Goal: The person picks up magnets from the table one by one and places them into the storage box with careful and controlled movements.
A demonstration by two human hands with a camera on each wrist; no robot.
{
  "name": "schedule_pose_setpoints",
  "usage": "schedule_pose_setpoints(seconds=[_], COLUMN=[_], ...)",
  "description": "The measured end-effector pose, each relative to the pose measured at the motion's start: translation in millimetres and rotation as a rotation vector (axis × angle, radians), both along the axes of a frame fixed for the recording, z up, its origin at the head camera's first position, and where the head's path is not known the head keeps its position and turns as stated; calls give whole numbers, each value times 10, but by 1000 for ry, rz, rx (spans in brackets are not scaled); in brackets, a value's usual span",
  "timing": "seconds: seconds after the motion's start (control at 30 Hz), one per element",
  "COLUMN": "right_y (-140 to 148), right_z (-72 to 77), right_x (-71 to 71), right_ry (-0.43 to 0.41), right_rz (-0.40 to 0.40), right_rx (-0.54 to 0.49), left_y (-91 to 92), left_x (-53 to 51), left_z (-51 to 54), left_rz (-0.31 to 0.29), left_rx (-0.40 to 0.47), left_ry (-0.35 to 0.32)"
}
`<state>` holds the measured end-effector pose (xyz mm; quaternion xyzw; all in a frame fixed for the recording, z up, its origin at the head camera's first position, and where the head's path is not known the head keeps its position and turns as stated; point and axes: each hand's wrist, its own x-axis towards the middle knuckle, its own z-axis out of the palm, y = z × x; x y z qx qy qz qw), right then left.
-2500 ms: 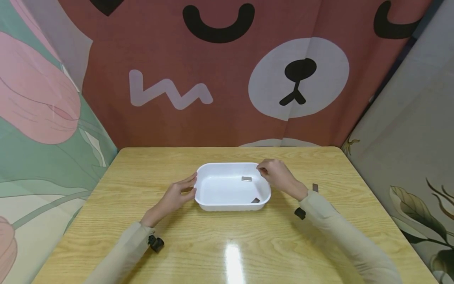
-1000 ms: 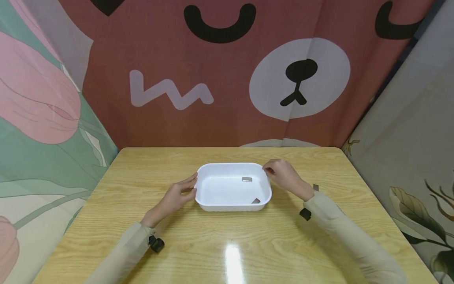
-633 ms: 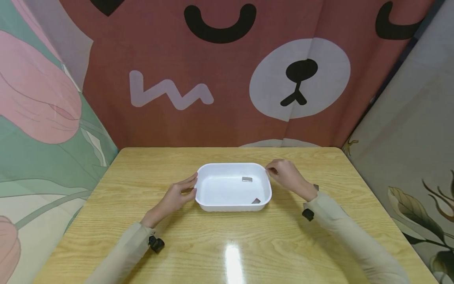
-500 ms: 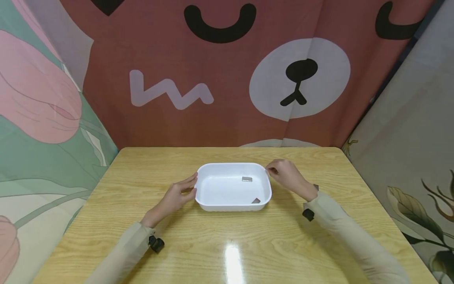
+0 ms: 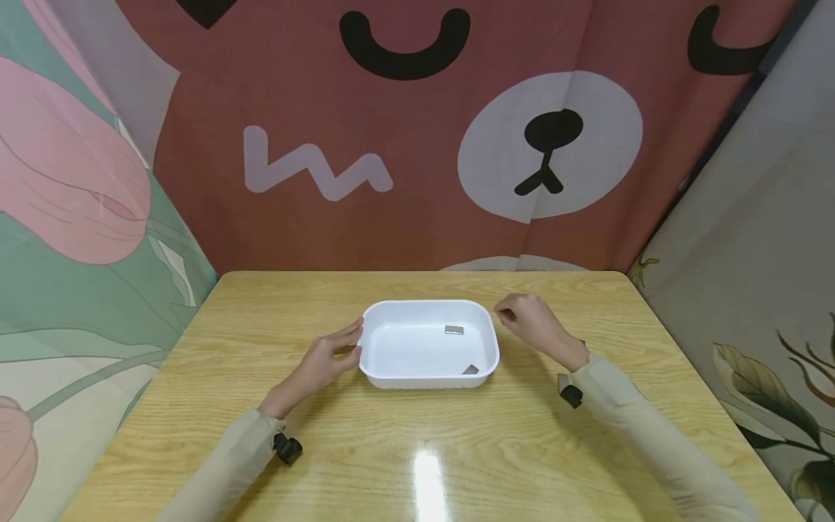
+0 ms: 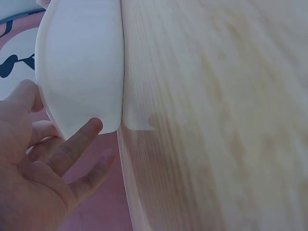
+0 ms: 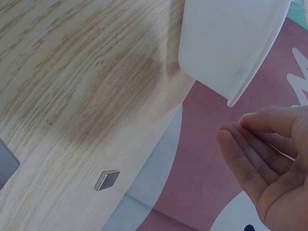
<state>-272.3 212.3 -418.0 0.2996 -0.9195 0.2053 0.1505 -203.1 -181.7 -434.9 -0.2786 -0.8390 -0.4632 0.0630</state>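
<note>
The white tray (image 5: pixel 427 380) stands on the table, with a small metallic piece (image 5: pixel 454 330) towards its back right and another piece (image 5: pixel 470 370) at its front right corner. At the tray's left end, my left hand (image 5: pixel 320 366) touches it with thumb and fingers spread; the left wrist view shows a fingertip (image 6: pixel 95 126) against the outer wall. My right hand (image 5: pixel 533 324) hovers just off the tray's back right corner. In the right wrist view its bent fingers and thumb are close together, with nothing seen between them.
Right of the tray, a small square metallic piece (image 7: pixel 107 180) lies on the wooden table (image 5: pixel 365 449). A grey piece (image 7: pixel 6 164) shows at the right wrist view's left edge. Printed cloths hang behind the table and at both sides.
My right hand has moved right, away from the tray's back right rim. My left hand and the tray have stayed about where they were.
</note>
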Motion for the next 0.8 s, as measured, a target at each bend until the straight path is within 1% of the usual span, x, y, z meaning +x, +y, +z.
schedule_pose_setpoints(seconds=[0.3, 0.57, 0.8], right_y=[49, 107, 150], right_z=[-21, -72, -74], right_x=[-9, -31, -18], right_ry=[26, 9, 3], right_rz=[4, -14, -15], right_rx=[-1, 2, 4], left_y=[-6, -13, -7], left_x=[-8, -13, -14], left_z=[-6, -18, -18], left_rz=[-1, -12, -9], left_rx=[1, 12, 19], left_ry=[0, -16, -5])
